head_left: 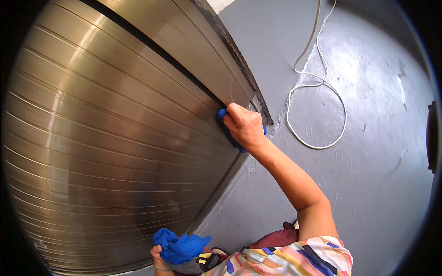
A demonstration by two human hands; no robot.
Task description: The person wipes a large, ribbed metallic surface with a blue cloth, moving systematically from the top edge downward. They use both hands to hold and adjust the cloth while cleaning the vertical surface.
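Note:
Bunched in my right hand (pixel 245 127) is a blue cloth (pixel 223 118), pressed against the lower part of a shiny brown metal door (pixel 119 124) with many fine grooves. The hand is closed over the cloth, close to a dark vertical gap and the door's bottom corner. Down by the lower edge of the view, my left hand (pixel 157 253) grips a second blue cloth (pixel 182 247), which hangs loosely crumpled in front of the door's surface. Only the thumb side of that hand shows; the cloth hides the other fingers.
A white cable (pixel 344 120) lies looped on the grey floor (pixel 368 184), running up to the top. Beside the door stands a grey wall (pixel 262 41). A dark object (pixel 433 138) is cut off at the right rim. My patterned top (pixel 294 257) fills the lower middle.

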